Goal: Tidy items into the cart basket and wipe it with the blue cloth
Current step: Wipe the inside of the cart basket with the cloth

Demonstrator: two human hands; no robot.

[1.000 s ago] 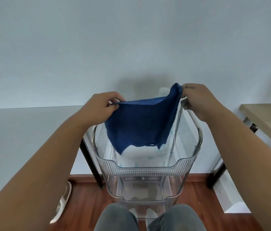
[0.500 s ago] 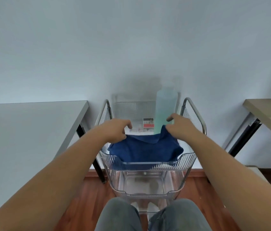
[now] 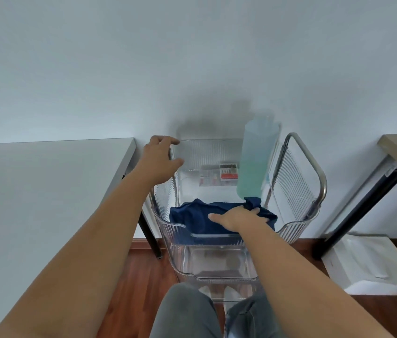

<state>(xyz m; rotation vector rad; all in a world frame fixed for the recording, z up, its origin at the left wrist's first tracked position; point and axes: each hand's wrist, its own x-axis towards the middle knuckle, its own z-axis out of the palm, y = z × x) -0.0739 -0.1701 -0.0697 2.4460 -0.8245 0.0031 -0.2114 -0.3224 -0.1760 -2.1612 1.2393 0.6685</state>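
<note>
Left hand (image 3: 159,156) raised, fingers spread; right hand (image 3: 237,217) flat, palm-down.

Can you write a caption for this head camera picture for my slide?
Right hand presses the blue cloth in the cart basket; left hand reaches its far corner.

Right hand (image 3: 237,217) flat on blue cloth (image 3: 197,219)
</note>
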